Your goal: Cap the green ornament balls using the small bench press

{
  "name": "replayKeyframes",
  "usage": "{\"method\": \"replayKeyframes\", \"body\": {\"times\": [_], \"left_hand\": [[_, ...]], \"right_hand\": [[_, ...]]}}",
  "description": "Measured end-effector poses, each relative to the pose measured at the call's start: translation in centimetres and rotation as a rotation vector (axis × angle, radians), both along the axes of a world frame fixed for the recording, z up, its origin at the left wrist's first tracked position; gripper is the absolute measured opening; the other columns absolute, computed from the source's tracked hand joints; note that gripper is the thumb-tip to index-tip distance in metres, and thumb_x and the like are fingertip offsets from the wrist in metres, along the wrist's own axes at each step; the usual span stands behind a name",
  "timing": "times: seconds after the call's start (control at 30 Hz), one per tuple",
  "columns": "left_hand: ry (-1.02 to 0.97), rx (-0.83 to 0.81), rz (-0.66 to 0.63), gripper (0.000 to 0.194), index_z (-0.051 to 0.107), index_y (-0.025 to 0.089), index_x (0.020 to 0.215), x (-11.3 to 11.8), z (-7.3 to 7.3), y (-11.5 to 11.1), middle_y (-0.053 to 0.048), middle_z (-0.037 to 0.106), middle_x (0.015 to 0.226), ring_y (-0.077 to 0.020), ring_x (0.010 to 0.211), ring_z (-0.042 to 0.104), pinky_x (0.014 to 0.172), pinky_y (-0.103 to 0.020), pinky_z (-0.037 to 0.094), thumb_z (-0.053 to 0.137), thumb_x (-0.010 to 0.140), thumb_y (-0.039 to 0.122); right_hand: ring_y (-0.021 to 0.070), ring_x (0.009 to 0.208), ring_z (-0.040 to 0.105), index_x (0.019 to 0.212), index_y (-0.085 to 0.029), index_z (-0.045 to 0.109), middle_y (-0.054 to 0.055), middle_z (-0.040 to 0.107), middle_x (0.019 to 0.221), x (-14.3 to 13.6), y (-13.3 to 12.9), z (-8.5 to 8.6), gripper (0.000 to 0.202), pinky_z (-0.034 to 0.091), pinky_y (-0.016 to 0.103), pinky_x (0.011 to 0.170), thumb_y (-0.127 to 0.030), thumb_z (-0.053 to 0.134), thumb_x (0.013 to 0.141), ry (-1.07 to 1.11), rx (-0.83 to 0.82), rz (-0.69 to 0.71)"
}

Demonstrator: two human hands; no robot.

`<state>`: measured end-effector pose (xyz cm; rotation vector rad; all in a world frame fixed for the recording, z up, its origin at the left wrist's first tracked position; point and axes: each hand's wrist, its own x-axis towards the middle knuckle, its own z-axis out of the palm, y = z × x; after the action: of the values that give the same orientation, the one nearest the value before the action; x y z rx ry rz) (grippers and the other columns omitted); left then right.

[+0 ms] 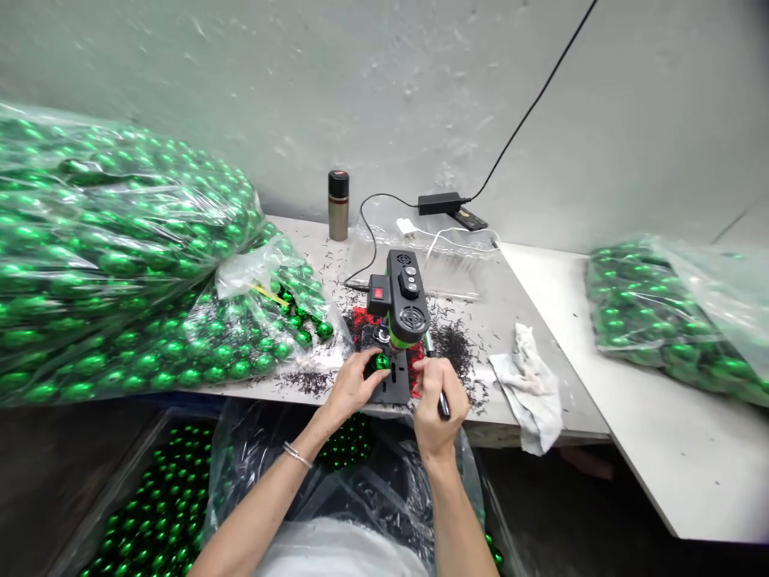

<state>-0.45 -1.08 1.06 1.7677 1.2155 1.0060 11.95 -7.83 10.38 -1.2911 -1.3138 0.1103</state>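
Observation:
A small black machine [409, 292] with a red switch stands on the table above a dark base plate [393, 390]. My left hand [356, 382] pinches a shiny green ball [381, 361] between thumb and fingertips, at the front of the machine over the plate. Just to the right of the plate, my right hand [440, 398] is closed around a black pen-like tool [444, 405], whose thin front part points up beside the machine. Red material [416, 365] shows on both sides of the plate, with many small black shavings [453, 349] around it.
A large clear bag of green balls [120, 264] fills the left; another bag [654, 312] lies at right. Behind are a flask [338, 207], a power adapter [440, 203] and a clear tray [456, 276]. A white cloth [532, 389] hangs over the front edge. More balls [150, 497] are below.

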Motion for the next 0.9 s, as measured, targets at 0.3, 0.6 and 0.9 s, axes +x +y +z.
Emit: {"method": "replayKeyframes", "body": {"times": [0.3,0.6,0.9], "left_hand": [[0.17,0.294,-0.086,0.032,0.061,0.021,0.119,-0.5,-0.6,-0.3,-0.008,0.069,0.101,-0.0245,0.096,0.063,0.092,-0.042,0.047,0.061,0.091,0.035],[0.157,0.356,-0.041,0.033,0.064,0.019,0.117,0.3,-1.6,0.5,-0.01,0.068,0.11,-0.0263,0.105,0.059,0.092,-0.043,0.047,0.064,0.089,0.038],[0.166,0.352,-0.035,0.033,0.065,0.019,0.117,0.3,-2.1,0.5,-0.011,0.068,0.11,-0.0263,0.105,0.059,0.093,-0.043,0.047,0.065,0.089,0.036]], "right_hand": [[0.0111,0.062,0.051,0.08,-0.019,0.057,-0.002,0.053,0.068,0.0,0.1,-0.1,0.025,0.039,0.026,0.061,-0.019,0.04,0.097,-0.017,0.029,0.016],[0.0122,0.062,0.053,0.08,-0.02,0.058,-0.002,0.055,0.067,0.1,-0.1,-0.5,0.025,0.042,0.028,0.064,-0.018,0.04,0.097,-0.041,0.04,0.002],[0.013,0.06,0.057,0.088,-0.022,0.06,-0.001,0.062,0.07,0.6,0.8,-5.9,0.021,0.048,0.029,0.063,-0.017,0.041,0.094,-0.11,0.187,-0.049]]}}
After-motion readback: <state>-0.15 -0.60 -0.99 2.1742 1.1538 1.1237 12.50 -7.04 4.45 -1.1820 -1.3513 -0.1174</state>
